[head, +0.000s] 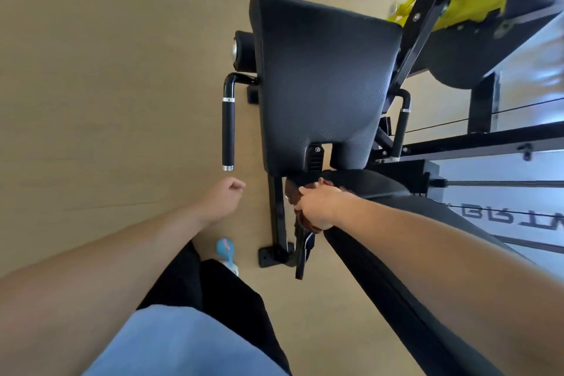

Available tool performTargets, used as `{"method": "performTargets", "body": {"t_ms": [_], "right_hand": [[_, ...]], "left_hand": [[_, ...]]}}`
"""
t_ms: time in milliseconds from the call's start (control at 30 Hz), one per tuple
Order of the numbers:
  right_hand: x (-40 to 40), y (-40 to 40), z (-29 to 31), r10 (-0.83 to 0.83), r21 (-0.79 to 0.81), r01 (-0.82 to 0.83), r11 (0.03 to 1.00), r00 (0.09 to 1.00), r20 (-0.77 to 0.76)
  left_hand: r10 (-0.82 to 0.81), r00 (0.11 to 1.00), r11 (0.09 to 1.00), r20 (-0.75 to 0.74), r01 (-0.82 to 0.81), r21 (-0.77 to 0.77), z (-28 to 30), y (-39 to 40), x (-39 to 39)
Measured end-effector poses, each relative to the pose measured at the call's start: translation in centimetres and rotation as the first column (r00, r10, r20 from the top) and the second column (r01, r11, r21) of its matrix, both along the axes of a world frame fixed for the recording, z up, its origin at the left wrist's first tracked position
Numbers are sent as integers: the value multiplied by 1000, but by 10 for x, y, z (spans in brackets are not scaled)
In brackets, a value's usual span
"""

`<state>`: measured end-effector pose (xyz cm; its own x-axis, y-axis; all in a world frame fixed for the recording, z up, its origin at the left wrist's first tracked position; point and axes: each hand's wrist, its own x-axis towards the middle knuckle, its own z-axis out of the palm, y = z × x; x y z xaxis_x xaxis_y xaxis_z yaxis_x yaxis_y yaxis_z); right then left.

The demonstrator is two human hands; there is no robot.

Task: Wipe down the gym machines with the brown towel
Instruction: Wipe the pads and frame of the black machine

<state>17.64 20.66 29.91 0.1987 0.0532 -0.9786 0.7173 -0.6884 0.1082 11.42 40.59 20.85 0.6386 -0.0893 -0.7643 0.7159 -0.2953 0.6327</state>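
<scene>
A black gym machine fills the right half, with a padded seat (323, 79) and a padded backrest (381, 253) below it. My right hand (317, 206) grips the brown towel (294, 195) and presses it on the top end of the backrest, near the seat's hinge. Most of the towel is hidden under the hand. My left hand (224, 197) hangs in the air with loosely curled fingers and holds nothing, just below the left handle (228, 134).
A second handle (401, 131) stands right of the seat. The frame's foot (274, 256) sits on the tan floor. A yellow lever (442, 4) and cables lie at the back right. My shoe (227, 253) is near the foot.
</scene>
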Motion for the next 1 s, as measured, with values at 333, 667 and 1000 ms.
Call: {"method": "performTargets", "body": {"t_ms": [333,667,1000], "right_hand": [[-94,-20,175,-26,-160,13,987,996,-84],[-110,-27,181,165,-37,-163,986,985,50],[-186,-67,274,132,129,-171,977,955,266]], "left_hand": [[-138,963,986,231,155,-61,104,-53,42],[22,966,1000,257,-19,-12,91,-73,-57],[26,935,995,355,9,-97,154,-162,-102]]}}
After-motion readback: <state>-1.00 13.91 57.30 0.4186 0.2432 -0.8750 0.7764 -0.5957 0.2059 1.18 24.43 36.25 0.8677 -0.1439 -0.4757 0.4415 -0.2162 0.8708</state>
